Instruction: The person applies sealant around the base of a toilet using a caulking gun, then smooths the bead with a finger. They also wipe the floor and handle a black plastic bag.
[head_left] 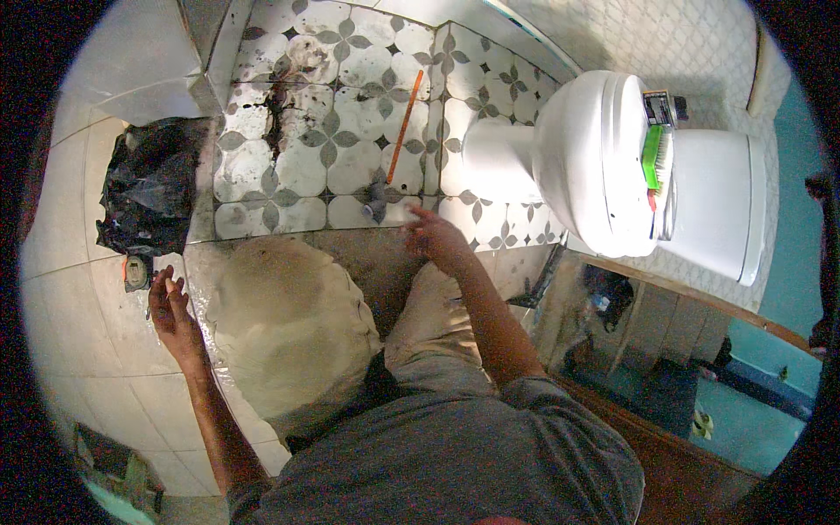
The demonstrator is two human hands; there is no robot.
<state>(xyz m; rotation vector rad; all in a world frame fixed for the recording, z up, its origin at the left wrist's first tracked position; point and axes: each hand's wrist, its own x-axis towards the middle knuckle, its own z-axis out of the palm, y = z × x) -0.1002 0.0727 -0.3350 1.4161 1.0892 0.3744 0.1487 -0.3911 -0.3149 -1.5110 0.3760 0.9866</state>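
Note:
My left hand (177, 317) is raised at the left with its fingers apart, beside a tape measure (136, 273). A small pale patch shows at its fingers; I cannot tell what it is. Over the edge of the patterned tiles (289, 162), my right hand (440, 241) has fingers stretched out and holds nothing visible. Just left of its fingertips lies a small grey object (376, 201), its kind unclear. A thin orange stick (405, 127) rests on the tiles beyond that hand, apart from it.
A black plastic sheet or bag (149, 185) lies at the left. To the right stands a white toilet (586, 166), with a green brush (652, 157) on its lid. Dark dirt (276, 118) streaks the far tiles. My beige-clad leg (289, 319) fills the near middle.

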